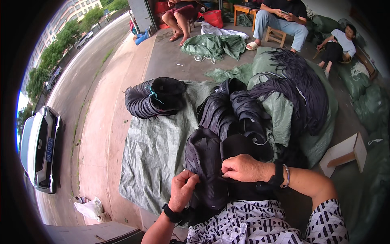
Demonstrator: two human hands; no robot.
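Observation:
In front of me lies a black shoe upper (203, 156), its toe pointing away. My left hand (183, 190) is closed in a pinch at the upper's left edge, near its opening. Across from it, my right hand (245, 168) pinches at the right edge with thumb and forefinger. Whatever is between the fingertips of either hand is too small and dark to make out. Just beyond are nested stacks of black shoe uppers (217, 112). A big bundle of dark laces (300, 87) is draped over a green woven sack (280, 118) to the right.
Another stack of uppers (152, 99), tied with a turquoise string, sits on a pale green sheet (152, 150). An open white box (344, 153) stands right. Several people sit at the back, near a crumpled green sack (213, 45). A car (40, 148) is parked outside left.

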